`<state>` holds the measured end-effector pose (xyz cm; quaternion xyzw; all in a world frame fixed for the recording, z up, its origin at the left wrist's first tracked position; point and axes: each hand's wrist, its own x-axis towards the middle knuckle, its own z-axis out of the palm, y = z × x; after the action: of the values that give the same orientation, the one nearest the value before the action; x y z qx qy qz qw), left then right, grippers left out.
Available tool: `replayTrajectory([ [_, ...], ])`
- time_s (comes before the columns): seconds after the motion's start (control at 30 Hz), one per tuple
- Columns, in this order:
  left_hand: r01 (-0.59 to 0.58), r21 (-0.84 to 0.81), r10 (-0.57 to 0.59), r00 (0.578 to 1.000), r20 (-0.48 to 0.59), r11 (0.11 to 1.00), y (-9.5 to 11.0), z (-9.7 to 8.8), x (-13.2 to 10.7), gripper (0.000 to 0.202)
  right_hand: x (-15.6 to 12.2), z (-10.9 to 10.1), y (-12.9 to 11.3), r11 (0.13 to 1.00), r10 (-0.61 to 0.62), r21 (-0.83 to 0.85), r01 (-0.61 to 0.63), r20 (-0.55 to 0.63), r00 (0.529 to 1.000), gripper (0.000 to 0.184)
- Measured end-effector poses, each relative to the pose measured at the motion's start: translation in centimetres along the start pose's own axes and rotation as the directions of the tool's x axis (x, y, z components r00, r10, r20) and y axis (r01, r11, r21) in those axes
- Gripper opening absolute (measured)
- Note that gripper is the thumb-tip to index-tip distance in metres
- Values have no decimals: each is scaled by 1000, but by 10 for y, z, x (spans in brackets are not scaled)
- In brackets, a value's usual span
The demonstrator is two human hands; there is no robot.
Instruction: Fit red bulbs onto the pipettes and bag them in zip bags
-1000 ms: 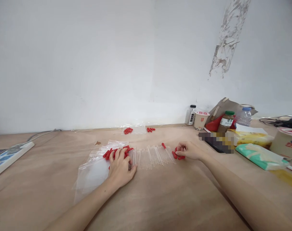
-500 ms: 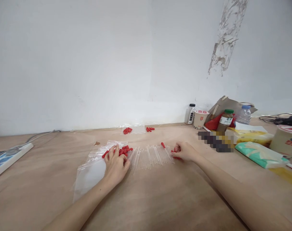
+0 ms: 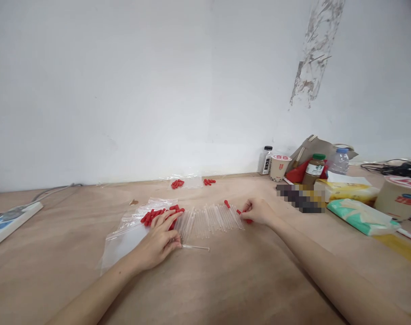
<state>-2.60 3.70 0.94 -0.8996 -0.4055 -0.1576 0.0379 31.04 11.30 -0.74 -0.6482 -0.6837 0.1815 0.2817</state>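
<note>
White wall [image 3: 124, 90] stands behind a brown table [image 3: 205, 289], and some of the wall's paint has peeled off high on the right. Clear thin tubes [image 3: 212, 220] lie side by side in a row in the middle of the table. One small red cap [image 3: 226, 204] sits at the far end of that row, near its right side.

Left hand [image 3: 160, 243] has its thumb and a finger pinched on one end of a single clear tube [image 3: 196, 247]. That tube points to the right, in front of the row. The other fingers of this hand reach over a pile of red caps [image 3: 154, 216]. Clear plastic bags [image 3: 124, 248] lie under and beside the pile.

Right hand [image 3: 256, 211] is at the right end of the row, with its fingertips close together by a few loose red caps [image 3: 249, 221]. I cannot tell if its grip has one of them.

Two little bunches of red caps, one on the left [image 3: 177, 183] and one on the right [image 3: 209, 182], lie near the wall. Off to the right are a paper cup [image 3: 280, 169], a bottle with a green lid [image 3: 315, 169] and a green and white pack [image 3: 363, 216]. A white power strip [image 3: 19, 221] lies at the far left.
</note>
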Motion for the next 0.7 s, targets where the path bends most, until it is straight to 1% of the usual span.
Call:
replayTrajectory([
  [0.07, -18, 5, 18, 1000, 0, 1000, 3, 0, -2, 13, -1, -3, -4, 998, 19, 66, -19, 4, 1000, 19],
  [0.1, -26, 2, 26, 1000, -8, 1000, 7, 1, -2, 10, -2, -5, -6, 995, 10, 102, -13, 27, 1000, 20],
  [0.13, -33, -3, 33, 999, -21, 999, 12, 3, -1, 12, -4, -7, -9, 991, -29, 129, 20, 69, 997, 20],
  [0.17, -37, -12, 36, 999, -36, 999, 17, 5, 0, 19, -6, -9, -13, 986, -98, 147, 80, 124, 987, 17],
  [0.2, -43, -22, 42, 998, -47, 999, 23, 9, 2, 26, -8, -11, -16, 974, -188, 158, 160, 182, 965, 14],
  [0.23, -44, -30, 42, 997, -59, 999, 30, 12, 5, 29, -12, -11, -21, 955, -280, 165, 246, 240, 930, 13],
  [0.3, -16, -45, 12, 997, -75, 999, 40, 20, 11, 18, -19, -10, -30, 908, -416, 187, 375, 310, 855, 17],
  [0.33, -3, -51, -1, 997, -78, 999, 44, 23, 14, 13, -23, -8, -35, 892, -450, 202, 405, 308, 838, 16],
  [0.4, 17, -67, -23, 996, -89, 998, 47, 29, 17, 11, -32, 1, -44, 868, -488, 227, 441, 232, 841, 11],
  [0.43, 24, -76, -31, 994, -105, 997, 47, 31, 18, 11, -37, 7, -48, 855, -502, 240, 459, 163, 849, 9],
  [0.5, 38, -89, -52, 986, -156, 995, 44, 34, 17, 11, -48, 21, -55, 817, -535, 270, 509, 28, 844, 9],
  [0.6, 53, -101, -76, 968, -238, 993, 38, 37, 12, 14, -63, 42, -62, 773, -568, 314, 552, -44, 822, 8],
  [0.7, 39, -118, -74, 950, -303, 992, 35, 38, 7, 14, -74, 53, -65, 723, -624, 317, 614, -83, 777, 14],
])
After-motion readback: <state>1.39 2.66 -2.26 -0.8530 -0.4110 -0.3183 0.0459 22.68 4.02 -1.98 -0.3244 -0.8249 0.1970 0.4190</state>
